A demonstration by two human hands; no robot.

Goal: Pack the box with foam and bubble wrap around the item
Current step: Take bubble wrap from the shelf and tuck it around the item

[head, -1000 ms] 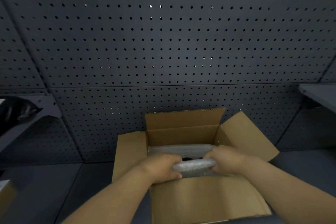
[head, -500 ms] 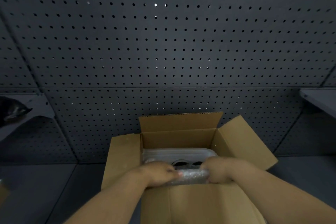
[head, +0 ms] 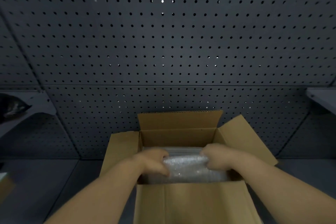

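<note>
An open brown cardboard box (head: 178, 138) stands on the dark bench with all its flaps folded outward. Inside it lies a roll of clear bubble wrap (head: 189, 167), stretched across the box near the front wall. My left hand (head: 154, 162) grips the roll's left end and my right hand (head: 218, 156) grips its right end, both down inside the box opening. Behind the roll a pale translucent sheet (head: 181, 151) lines the back of the box. The item underneath is hidden.
A dark grey pegboard wall (head: 163, 51) rises right behind the box. A small shelf with a black glossy bag (head: 11, 107) hangs at the left, another shelf (head: 323, 98) at the right. A brown object (head: 5, 185) sits at the left edge of the bench.
The bubble wrap roll has sunk lower into the box and now covers the dark round item seen earlier. Both hands moved down with it, holding its ends.
</note>
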